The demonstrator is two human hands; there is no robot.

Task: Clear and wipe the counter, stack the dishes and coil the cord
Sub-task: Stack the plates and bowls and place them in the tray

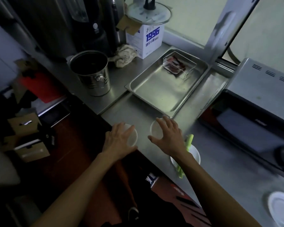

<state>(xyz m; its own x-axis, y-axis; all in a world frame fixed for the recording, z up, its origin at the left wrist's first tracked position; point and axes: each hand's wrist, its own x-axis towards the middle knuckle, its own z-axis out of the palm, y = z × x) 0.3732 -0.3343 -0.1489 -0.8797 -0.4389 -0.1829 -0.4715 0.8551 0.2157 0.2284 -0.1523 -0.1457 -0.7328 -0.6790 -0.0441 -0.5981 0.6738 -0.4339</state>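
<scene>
On the counter (138, 115), each hand's spread fingers (129, 129) cover a small dish (133, 136).

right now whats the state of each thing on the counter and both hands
left hand: open, fingers spread over left small dish
right hand: open, fingers spread over right small dish
steel tray: holds only a clear container
metal bucket: upright, uncovered
plate: holds green stalks
glass lid: resting on box

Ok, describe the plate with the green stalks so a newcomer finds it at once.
Start at the big steel tray on the counter, then come toward the near edge, past the right hand. The white plate lies beside that wrist. It alone carries green stalks; the other dishes look bare.
</scene>
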